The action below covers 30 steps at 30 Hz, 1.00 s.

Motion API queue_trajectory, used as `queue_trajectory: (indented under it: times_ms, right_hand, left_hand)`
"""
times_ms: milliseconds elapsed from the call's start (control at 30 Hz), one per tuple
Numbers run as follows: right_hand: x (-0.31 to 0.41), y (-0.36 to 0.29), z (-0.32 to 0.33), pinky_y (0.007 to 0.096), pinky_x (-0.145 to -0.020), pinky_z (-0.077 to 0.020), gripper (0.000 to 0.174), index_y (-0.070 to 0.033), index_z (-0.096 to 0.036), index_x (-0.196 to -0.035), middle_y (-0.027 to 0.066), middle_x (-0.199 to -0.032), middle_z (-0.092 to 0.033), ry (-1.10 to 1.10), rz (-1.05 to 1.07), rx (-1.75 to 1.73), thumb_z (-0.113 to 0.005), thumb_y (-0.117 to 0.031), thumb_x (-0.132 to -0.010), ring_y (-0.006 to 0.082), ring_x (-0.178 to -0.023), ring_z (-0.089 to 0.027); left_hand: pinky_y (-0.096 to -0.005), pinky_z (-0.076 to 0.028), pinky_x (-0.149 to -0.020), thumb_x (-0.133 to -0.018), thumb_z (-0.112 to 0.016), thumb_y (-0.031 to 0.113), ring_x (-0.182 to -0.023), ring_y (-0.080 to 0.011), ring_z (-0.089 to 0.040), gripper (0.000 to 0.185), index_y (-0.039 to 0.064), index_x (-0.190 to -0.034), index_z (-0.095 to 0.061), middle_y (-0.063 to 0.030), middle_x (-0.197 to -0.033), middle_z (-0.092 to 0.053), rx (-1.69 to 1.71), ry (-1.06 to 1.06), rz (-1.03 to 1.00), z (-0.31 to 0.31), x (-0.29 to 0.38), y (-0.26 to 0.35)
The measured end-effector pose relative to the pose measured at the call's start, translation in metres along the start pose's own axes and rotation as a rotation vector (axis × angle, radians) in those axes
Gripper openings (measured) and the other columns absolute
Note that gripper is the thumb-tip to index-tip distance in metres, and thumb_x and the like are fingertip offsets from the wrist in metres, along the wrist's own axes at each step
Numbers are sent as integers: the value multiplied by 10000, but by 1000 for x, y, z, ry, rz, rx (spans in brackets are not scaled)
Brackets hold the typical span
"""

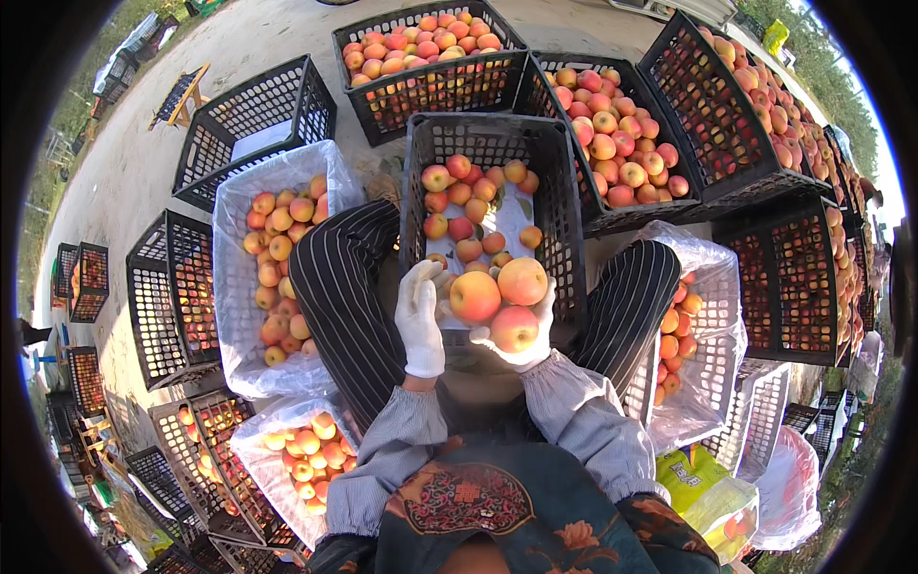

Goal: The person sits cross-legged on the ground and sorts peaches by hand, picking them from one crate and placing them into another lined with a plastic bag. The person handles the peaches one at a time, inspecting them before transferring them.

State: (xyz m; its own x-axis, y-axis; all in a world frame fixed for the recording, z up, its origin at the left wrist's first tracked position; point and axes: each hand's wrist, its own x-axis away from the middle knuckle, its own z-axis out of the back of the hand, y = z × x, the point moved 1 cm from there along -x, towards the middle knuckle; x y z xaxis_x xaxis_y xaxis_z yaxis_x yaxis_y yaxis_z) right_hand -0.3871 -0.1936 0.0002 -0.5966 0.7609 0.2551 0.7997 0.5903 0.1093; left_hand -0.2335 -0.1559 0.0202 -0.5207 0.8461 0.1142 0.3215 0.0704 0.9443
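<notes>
My right hand (539, 341), in a white glove, holds a cluster of large red-yellow apples. The upper right apple (522, 280) and the lower apple (514, 328) lie against its palm and fingers. The left apple (475, 296) sits between my two hands. My left hand (422, 323), also gloved in white, is cupped beside that apple; some of its fingers are hidden behind it, so its grip is unclear. Beneath my hands is a black plastic crate (559, 186) with a pale liner (510, 222) at its bottom and several smaller apples (459, 192), mostly towards its far end.
Crates lined with clear plastic, each holding apples, flank my left knee (233, 287) and right knee (717, 316). Full black crates (437, 86) stand ahead and stacked (782, 287) at right. A crate with a pale liner (305, 86) is front left. A yellow-green bag (681, 477) lies at lower right.
</notes>
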Motion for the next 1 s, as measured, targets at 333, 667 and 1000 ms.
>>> queue_trajectory:
  times_ms: [333, 667, 1000]
  right_hand:
    - [69, -54, -46, 643, -777, -532, 909, -79, -484, -1342, 117, -1362, -528, -201, 61, -54, -454, -818, -814, 453, -1222, -514]
    - [251, -210, 5, 485, -1089, -386, 846, -62, -484, -1373, 135, -1390, -501, 365, 1216, 228, -348, -754, -907, 324, -1258, -505]
    - [332, -258, 161, 383, -866, -570, 1178, -231, -95, -1552, 112, -1382, -433, 1268, 1184, 1171, -816, 67, -670, 256, -1163, -543]
  left_hand:
    - [-246, -536, -667, -994, -572, 187, -805, -153, -687, 262, -15, -1148, -633, -101, -968, -702, -55, -154, 359, 25, 7, -60]
    - [-293, -533, -705, -933, -636, 250, -818, -211, -697, 306, 23, -1138, -630, -110, -983, -697, -309, -173, 445, 1, 17, -71]
    - [-288, -523, -645, -924, -633, 240, -750, -217, -706, 282, 45, -1127, -641, -124, -960, -715, -459, -156, 449, 5, 9, -92]
